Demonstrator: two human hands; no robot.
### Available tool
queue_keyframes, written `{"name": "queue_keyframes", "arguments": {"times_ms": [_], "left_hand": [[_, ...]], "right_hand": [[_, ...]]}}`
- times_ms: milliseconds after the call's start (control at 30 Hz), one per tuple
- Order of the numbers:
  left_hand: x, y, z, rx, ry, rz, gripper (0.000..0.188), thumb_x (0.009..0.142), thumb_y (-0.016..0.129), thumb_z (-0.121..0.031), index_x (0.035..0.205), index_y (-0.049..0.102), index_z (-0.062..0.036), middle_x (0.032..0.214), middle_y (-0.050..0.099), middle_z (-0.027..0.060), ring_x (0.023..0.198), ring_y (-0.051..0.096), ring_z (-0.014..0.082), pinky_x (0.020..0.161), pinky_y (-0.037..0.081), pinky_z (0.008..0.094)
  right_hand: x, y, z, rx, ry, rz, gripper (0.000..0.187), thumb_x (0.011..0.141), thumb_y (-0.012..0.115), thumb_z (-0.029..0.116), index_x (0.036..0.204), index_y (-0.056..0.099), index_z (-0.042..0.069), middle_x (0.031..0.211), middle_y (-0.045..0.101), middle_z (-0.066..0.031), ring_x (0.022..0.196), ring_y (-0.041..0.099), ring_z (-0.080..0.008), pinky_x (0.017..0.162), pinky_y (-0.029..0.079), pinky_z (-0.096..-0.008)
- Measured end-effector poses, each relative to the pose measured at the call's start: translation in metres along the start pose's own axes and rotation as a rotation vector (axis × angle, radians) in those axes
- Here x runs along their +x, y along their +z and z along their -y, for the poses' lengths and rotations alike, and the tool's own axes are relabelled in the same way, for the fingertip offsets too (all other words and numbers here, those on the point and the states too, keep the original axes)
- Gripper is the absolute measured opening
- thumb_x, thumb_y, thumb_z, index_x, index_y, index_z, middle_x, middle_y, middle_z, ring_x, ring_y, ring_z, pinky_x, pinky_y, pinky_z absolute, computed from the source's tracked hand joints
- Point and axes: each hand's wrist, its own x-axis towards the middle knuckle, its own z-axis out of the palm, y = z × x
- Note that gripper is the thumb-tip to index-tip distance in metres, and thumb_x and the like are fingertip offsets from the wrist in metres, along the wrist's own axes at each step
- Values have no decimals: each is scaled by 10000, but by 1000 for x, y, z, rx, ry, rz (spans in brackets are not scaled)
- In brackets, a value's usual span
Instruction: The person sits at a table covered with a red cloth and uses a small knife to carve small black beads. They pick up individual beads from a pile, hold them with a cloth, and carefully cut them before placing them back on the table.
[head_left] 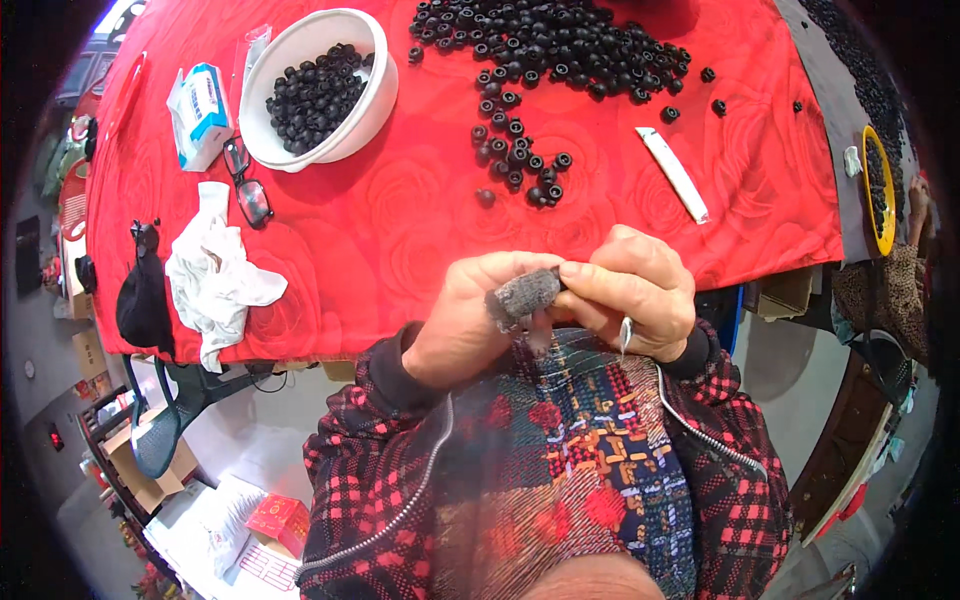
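My two hands meet in front of my chest, over the near edge of the table. My left hand [458, 322] is closed, with a worn grey fabric wrap [524, 299] at its fingers; whether it covers a finger or is held, I cannot tell. The fingers of my right hand [640, 290] are closed, thumb and forefinger pinched at the wrap's dark end, where a small black part barely shows. Below the right fist sticks out a thin silvery pointed tool [626, 334], its handle hidden in the palm. Small round black hollow parts [540, 50] lie heaped beyond my hands.
On the red tablecloth [400, 240], a white bowl [372, 115] holds more black parts. Glasses [250, 190], a tissue pack [200, 115], a crumpled white cloth [222, 275] and a black mask [145, 295] lie left. A white strip-shaped packet [672, 175] lies right. Another person's hand [917, 200] is near a yellow basket [888, 225].
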Motion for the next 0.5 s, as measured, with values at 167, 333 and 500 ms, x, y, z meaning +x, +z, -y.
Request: {"name": "queue_keyframes", "arguments": {"times_ms": [167, 333, 500], "left_hand": [[2, -6, 2, 168, 124, -42, 229, 913, 577, -39, 1131, 616, 21, 920, 647, 43, 731, 588, 67, 615, 480, 195], [0, -8, 1, 184, 153, -45, 229, 913, 554, -9, 1130, 622, 15, 907, 641, 36, 748, 591, 72, 621, 484, 203], [2, -9, 2, 249, 177, -48, 230, 918, 557, -16, 1136, 626, 2, 912, 642, 36, 741, 597, 88, 624, 491, 215]], "right_hand": [[-10, -2, 2, -74, 136, 47, 326, 660, 780, 76, 927, 618, -18, 730, 579, -96, 575, 553, -236, 494, 416, -340], [-6, -14, 9, 246, 588, 102, 310, 781, 673, 145, 1019, 551, -12, 832, 551, -149, 719, 559, -299, 643, 442, -353], [0, -14, 7, 100, 562, 223, 130, 863, 577, 85, 964, 564, 5, 792, 539, -139, 739, 562, -302, 660, 437, -373]]}}
